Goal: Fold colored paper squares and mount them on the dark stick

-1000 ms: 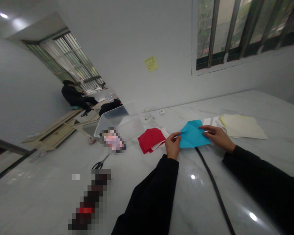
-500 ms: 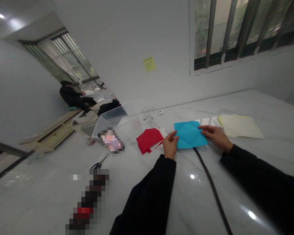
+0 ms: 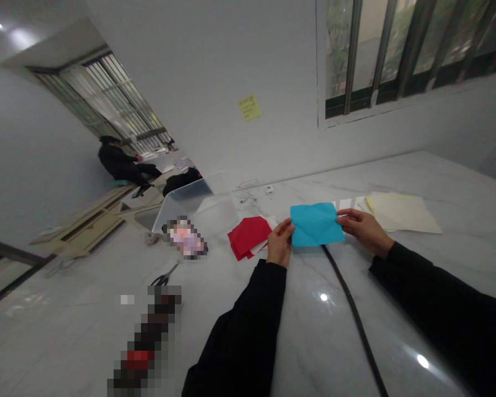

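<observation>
A creased sheet of blue paper [image 3: 317, 225] is held up over the table between my two hands. My left hand [image 3: 279, 241] pinches its left edge with thumb and fingers. On the opposite edge, my right hand [image 3: 366, 230] grips the paper in the same way. Red paper pieces [image 3: 248, 236] lie on the table just left of my left hand, partly over white paper. Beyond my right hand rests a stack of cream paper [image 3: 405, 212] with a yellow edge showing.
Scissors [image 3: 162, 278] lie on the marble-patterned table [image 3: 215, 309] at left, near blurred-out items. A clear plastic bin [image 3: 177, 201] stands behind them. A dark strip [image 3: 355, 317] runs toward me. Past the table's end, a person [image 3: 118, 160] sits by a window.
My left hand has shifted slightly left and regripped along the paper's edge. The blue paper now looks flatter and more squarely turned. The camera view has moved a little.
</observation>
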`<state>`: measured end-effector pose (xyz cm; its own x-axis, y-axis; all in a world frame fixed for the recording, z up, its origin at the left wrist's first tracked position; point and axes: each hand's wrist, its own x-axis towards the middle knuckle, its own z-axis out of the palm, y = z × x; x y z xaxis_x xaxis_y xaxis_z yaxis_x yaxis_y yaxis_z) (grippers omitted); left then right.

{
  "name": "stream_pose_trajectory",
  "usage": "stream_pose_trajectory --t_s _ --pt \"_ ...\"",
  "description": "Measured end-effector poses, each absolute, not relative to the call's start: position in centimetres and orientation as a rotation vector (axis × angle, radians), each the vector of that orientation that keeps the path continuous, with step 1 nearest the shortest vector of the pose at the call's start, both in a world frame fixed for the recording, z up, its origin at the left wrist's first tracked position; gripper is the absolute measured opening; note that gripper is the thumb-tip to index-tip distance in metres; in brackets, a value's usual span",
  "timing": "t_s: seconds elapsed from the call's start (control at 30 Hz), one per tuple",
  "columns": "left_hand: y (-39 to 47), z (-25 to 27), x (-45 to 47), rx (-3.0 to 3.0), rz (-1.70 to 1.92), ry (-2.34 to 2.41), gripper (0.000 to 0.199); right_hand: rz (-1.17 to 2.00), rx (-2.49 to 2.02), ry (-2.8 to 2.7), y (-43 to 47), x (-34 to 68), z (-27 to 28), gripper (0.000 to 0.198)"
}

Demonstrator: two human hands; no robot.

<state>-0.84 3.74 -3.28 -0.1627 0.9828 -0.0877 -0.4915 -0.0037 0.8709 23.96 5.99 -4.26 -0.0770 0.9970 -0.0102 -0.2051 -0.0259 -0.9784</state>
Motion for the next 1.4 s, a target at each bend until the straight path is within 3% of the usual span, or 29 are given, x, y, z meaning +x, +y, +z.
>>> stream_pose_trajectory --t_s 0.23,0.47,0.6,0.7,0.77,0.83,1.0,1.23,1.4 --pt "3.2 -1.7 -1.2 0.755 1.414 0.931 0.064 1.355 -1.049 -1.248 5.6 23.5 -4.2 0.045" --pt "2.6 -0.2 -0.2 0.791 1.243 0.942 0.05 1.515 -0.997 -1.259 4.8 22.9 -3.5 0.041" --pt "2.3 3.6 -3.2 1.03 1.772 1.455 0.042 1.507 -1.051 -1.264 4.8 23.1 -3.6 0.041" --pt "1.7 6.4 -6.5 1.657 2.166 1.795 0.043 1.472 -1.082 -1.275 5.1 23.2 -3.9 0.04" --pt "1.7 6.5 -8.2 2.058 1.984 2.005 0.043 1.451 -1.087 -1.29 5.2 23.2 -4.1 0.039" --pt "2.1 5.0 -8.9 2.278 1.501 2.176 0.047 1.435 -1.085 -1.303 5.3 23.2 -4.1 0.039" --pt "3.7 -1.5 -8.8 2.049 0.434 2.285 0.05 1.412 -1.086 -1.346 5.1 23.3 -4.1 0.04" --pt "3.8 -3.5 -9.3 2.024 0.344 2.249 0.062 1.399 -1.088 -1.396 4.8 23.0 -3.9 0.037" --pt "3.6 -1.9 -8.3 2.078 0.702 2.267 0.055 1.343 -1.097 -1.492 4.7 22.8 -3.6 0.037"
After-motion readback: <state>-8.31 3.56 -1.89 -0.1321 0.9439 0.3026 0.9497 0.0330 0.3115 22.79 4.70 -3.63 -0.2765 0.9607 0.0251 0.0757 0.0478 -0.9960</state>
